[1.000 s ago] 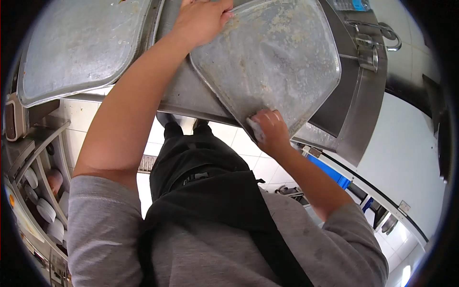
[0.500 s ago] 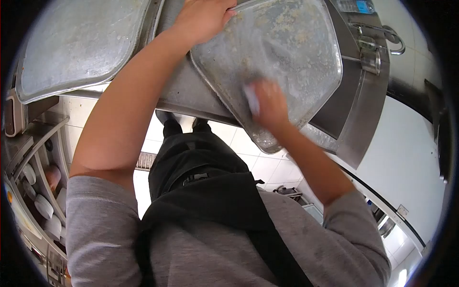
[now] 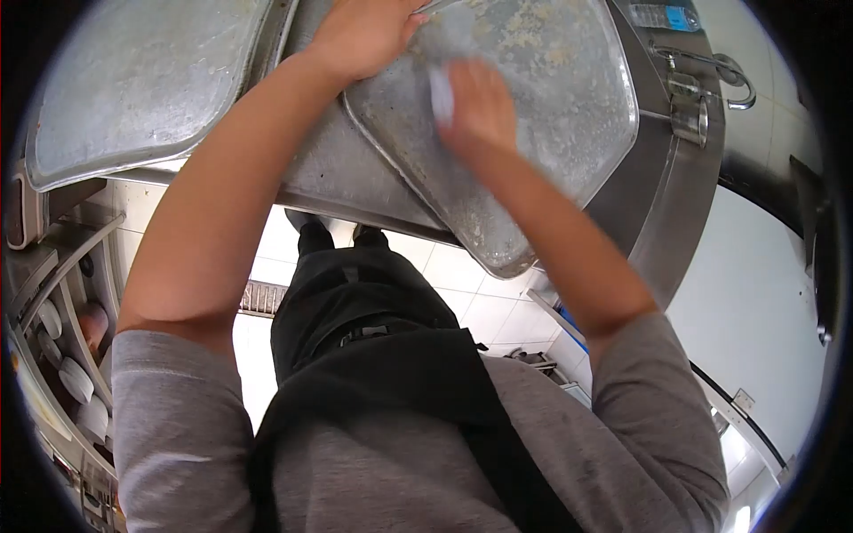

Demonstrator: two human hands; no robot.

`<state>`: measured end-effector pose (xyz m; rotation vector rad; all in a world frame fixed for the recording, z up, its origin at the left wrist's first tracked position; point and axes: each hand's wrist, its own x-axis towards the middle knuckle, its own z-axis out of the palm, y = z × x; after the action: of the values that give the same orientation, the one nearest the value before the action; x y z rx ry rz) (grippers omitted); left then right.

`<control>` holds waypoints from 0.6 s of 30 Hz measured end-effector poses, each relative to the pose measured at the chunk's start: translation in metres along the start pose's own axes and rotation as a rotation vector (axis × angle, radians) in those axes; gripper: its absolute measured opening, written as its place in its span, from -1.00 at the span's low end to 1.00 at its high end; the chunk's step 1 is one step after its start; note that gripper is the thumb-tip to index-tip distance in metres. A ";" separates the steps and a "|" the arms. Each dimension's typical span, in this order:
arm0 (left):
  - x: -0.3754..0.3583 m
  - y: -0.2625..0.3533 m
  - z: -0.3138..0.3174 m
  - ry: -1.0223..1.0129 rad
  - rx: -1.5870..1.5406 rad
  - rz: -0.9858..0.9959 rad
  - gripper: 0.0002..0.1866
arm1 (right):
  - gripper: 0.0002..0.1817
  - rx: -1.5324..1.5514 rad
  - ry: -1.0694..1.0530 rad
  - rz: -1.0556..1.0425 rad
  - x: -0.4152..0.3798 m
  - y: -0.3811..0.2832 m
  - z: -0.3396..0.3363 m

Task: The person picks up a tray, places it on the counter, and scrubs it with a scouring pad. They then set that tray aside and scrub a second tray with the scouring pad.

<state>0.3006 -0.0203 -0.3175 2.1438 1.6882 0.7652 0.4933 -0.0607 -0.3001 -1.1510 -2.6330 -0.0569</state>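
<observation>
A large worn metal baking tray (image 3: 569,124) lies tilted across a steel counter (image 3: 324,164), one corner jutting past the front edge. My left hand (image 3: 364,37) grips the tray's left rim near the top of the view, its fingers partly hidden. On the tray's face, my right hand (image 3: 482,102) is closed around a whitish pad (image 3: 442,96), blurred by motion. Wet streaks and brownish patches mark the metal. To the left rests another metal tray (image 3: 147,80) with a wet-looking surface.
At the upper right are a plastic bottle (image 3: 662,16), a faucet (image 3: 706,60) and a metal cup (image 3: 689,120). White dishes (image 3: 76,382) sit on a rack at lower left. A floor drain grate (image 3: 263,298) is set beside my legs.
My right hand has slid the pad up and slightly left across the tray, away from my body. My left hand keeps its hold on the rim.
</observation>
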 end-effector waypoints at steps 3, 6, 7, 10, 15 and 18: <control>-0.001 0.003 -0.005 -0.052 0.011 -0.026 -0.72 | -0.85 -0.010 0.121 0.031 0.012 0.004 0.009; 0.000 0.002 -0.004 -0.056 0.013 -0.040 -0.69 | -0.82 0.026 -0.073 -0.064 -0.065 -0.004 -0.021; -0.001 0.001 0.000 -0.029 -0.016 -0.043 -0.66 | -0.79 0.122 -0.122 -0.014 -0.098 -0.012 -0.037; -0.003 -0.002 0.002 0.039 -0.055 0.009 -0.62 | -0.72 0.147 -0.155 0.018 -0.086 -0.009 -0.029; -0.001 0.000 -0.010 -0.030 -0.042 -0.046 -0.62 | -0.58 0.004 -0.073 0.132 0.010 0.003 -0.001; 0.001 0.002 -0.009 -0.039 0.011 -0.080 -0.61 | -0.71 0.016 -0.055 0.050 -0.039 -0.007 -0.020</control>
<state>0.2965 -0.0209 -0.3090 2.0707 1.7511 0.6893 0.5186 -0.0964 -0.2904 -1.2296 -2.6452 0.0056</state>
